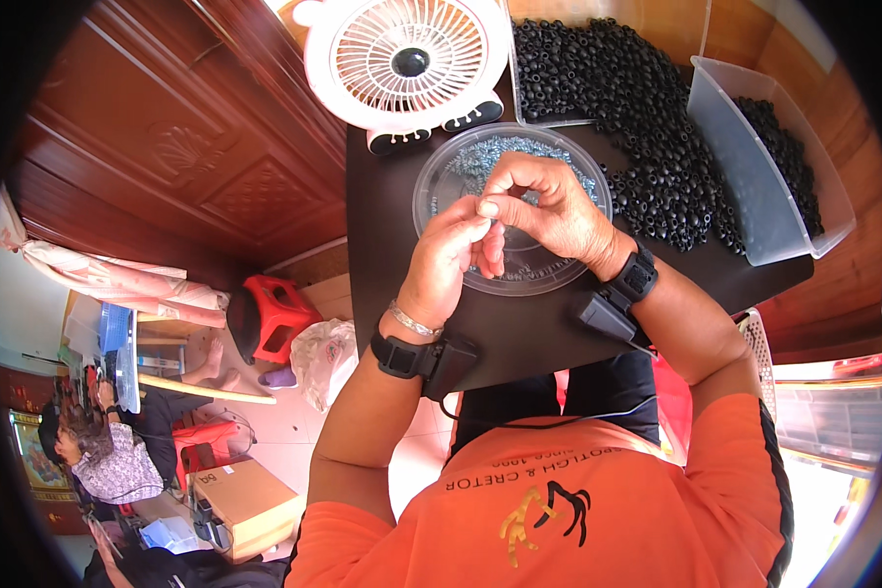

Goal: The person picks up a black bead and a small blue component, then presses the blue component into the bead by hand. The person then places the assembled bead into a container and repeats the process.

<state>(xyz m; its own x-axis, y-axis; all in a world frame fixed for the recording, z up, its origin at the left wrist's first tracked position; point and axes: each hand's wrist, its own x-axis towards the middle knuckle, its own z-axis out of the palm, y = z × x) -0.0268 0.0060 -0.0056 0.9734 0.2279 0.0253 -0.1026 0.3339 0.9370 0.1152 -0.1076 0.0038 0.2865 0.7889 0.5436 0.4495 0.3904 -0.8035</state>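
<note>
Both of my hands meet over a clear round tub on the dark table. Many small, shiny bluish pieces lie in the tub, mostly toward its far side. My left hand has its thumb and fingers pressed together. Against its fingertips, my right hand pinches with thumb and index finger. Whatever sits between the fingertips is too small or too covered to make out. To the right of the tub spreads a heap of small black ring-like beads.
A white fan stands behind the tub. At right, a translucent bin lies tipped with more black beads inside. The dark table ends close to my body. A red stool stands left; another person sits farther off.
</note>
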